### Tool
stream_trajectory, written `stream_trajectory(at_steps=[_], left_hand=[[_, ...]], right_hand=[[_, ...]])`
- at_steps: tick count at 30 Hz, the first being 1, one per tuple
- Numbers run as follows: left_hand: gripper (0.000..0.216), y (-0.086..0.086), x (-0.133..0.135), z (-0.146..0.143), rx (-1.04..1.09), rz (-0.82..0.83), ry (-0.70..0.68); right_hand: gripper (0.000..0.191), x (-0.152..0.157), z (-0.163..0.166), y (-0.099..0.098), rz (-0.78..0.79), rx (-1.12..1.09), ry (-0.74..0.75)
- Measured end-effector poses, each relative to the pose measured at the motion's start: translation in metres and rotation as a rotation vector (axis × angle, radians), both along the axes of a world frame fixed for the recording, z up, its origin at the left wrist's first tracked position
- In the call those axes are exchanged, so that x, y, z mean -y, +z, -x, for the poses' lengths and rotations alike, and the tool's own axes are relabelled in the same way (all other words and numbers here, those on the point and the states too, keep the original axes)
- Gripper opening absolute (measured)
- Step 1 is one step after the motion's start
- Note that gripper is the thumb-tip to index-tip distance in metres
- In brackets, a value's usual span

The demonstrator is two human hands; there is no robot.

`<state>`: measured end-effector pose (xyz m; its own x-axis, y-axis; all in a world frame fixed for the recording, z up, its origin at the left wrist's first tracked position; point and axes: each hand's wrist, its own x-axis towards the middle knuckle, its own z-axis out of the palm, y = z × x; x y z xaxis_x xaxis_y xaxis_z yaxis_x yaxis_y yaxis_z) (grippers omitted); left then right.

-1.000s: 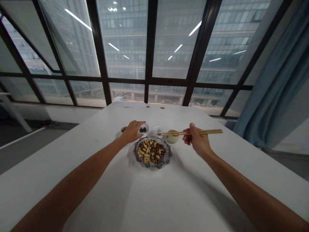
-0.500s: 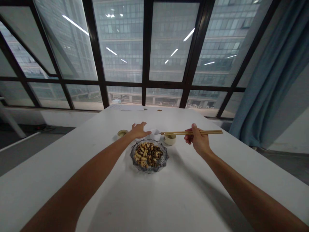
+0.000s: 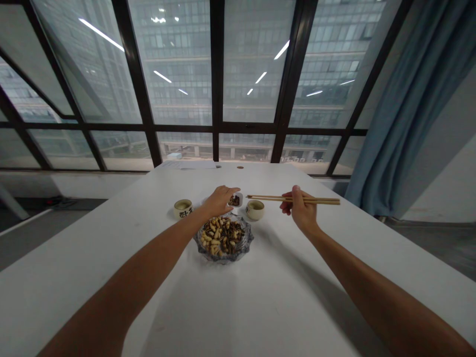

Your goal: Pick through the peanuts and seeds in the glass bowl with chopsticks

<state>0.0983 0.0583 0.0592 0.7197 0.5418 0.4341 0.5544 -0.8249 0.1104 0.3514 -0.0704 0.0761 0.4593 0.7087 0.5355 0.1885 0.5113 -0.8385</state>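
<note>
My left hand (image 3: 220,201) reaches over the back of a scalloped glass dish (image 3: 243,252). Its thumb and fingers are around the left side of a small white bowl (image 3: 241,200) that has dark brown bits in it. Peanuts and dark striped seeds fill the glass dish. My right hand (image 3: 302,210) holds a pair of wooden chopsticks (image 3: 323,201) level, tips pointing left. Those tips hang near a cream cup (image 3: 255,211), just right of the white bowl.
Another cream cup (image 3: 183,210) with dark lettering stands left of my left wrist. The white table (image 3: 208,307) runs to large windows. Papers (image 3: 193,165) and two small round things lie at its far end. A blue curtain (image 3: 401,124) hangs at right.
My left hand has moved right, its fingers now around the white bowl, whose dark contents now show. The left cup shows more fully. My right hand keeps the chopsticks; the view has shifted slightly.
</note>
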Motion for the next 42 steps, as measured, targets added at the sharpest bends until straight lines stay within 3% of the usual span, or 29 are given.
stream_trajectory(at_steps=[7, 14, 20, 24, 28, 31, 35, 42], left_hand=[[0.076, -0.003, 0.004, 0.001, 0.049, 0.016, 0.023], [0.072, -0.003, 0.007, -0.005, 0.062, 0.004, 0.024], [0.068, -0.004, 0.001, -0.01, 0.022, 0.034, 0.081], [0.066, -0.004, -0.008, -0.015, -0.057, 0.149, 0.184], [0.066, -0.004, -0.01, -0.013, -0.071, 0.19, 0.228], [0.058, -0.004, -0.006, 0.005, -0.041, 0.109, 0.221], [0.046, -0.007, 0.002, 0.052, 0.061, -0.03, 0.265], [0.048, -0.042, 0.014, 0.122, 0.384, -0.093, 0.496]], right_hand=[[0.061, 0.002, 0.01, -0.006, -0.007, 0.054, 0.024], [0.052, -0.004, 0.016, -0.024, 0.085, 0.398, 0.167], [0.062, 0.007, 0.014, 0.002, 0.037, 0.184, 0.106], [0.067, 0.023, 0.023, 0.021, 0.235, 0.229, 0.263], [0.065, 0.03, 0.044, 0.013, 0.503, 0.347, 0.535], [0.061, 0.029, 0.059, -0.002, 0.488, 0.345, 0.613], [0.06, 0.026, 0.069, -0.012, 0.339, 0.3, 0.499], [0.066, 0.029, 0.053, 0.008, 0.203, 0.231, 0.269]])
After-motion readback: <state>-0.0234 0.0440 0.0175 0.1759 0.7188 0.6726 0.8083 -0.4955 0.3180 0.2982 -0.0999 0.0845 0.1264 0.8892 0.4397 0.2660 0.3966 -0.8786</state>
